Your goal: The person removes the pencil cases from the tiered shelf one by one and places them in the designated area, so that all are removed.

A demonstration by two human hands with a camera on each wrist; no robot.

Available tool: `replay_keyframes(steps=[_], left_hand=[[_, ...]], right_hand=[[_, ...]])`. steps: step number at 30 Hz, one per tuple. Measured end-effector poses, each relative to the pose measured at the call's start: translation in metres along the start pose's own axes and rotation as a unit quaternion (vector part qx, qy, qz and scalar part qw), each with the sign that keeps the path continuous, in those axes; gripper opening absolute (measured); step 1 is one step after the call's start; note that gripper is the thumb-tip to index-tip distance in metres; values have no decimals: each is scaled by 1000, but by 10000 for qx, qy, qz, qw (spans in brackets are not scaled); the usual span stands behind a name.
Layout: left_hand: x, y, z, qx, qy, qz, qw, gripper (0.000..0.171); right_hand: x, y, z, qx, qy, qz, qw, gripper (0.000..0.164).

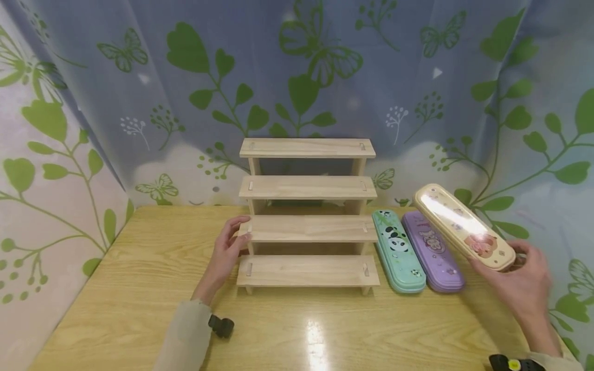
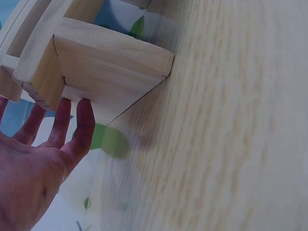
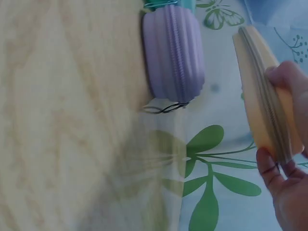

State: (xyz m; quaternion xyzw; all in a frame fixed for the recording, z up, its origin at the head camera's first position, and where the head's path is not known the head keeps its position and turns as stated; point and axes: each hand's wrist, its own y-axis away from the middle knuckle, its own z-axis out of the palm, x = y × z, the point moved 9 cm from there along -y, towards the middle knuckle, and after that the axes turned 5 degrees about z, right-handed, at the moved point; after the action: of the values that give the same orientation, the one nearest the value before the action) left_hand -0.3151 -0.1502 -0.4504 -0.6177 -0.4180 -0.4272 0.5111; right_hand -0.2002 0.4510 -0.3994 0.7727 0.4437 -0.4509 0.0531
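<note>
My right hand [image 1: 526, 278] grips a cream pencil case [image 1: 464, 226] by its near end, lifted and tilted above the table; the right wrist view shows its zipped edge [image 3: 264, 91] between thumb and fingers. Below it lie a purple pencil case [image 1: 433, 252] and a green panda pencil case [image 1: 399, 252], side by side. A four-step wooden display rack [image 1: 308, 270] stands in the middle. At its left side, my left hand [image 1: 229, 242] touches the end of the second step from the bottom; in the left wrist view its fingertips [image 2: 85, 107] rest against the side panel.
The wooden table [image 1: 162, 268] runs back to a blue curtain [image 1: 260, 62] with green leaves and butterflies. Patterned cloth also hangs at the left and right. The green case lies close beside the rack's right side.
</note>
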Motion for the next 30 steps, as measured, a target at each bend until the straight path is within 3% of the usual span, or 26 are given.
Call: replay_keyframes(steps=[6,12,20,27,30], left_hand=[[0,1,-1,27,-47,-10,10000,40],[0,2,-1,36,-28,-25,10000,40],[0,3,-1,79,-19,9,10000,40],[-1,3,-2,86,-83,-38,9999,40],[-1,4,-2,48,-75,-48,9999,40]], right_hand=[[22,-4,4,-353,743,597,9948,84],[38,-5,9,-716,939,985,9881,90],[56,-5,15,-1207,1276,1634,9708,101],[59,0,18,-1531,1278,1741,9643,103],[54,0,15,-1491,1154,1598,9690,101]])
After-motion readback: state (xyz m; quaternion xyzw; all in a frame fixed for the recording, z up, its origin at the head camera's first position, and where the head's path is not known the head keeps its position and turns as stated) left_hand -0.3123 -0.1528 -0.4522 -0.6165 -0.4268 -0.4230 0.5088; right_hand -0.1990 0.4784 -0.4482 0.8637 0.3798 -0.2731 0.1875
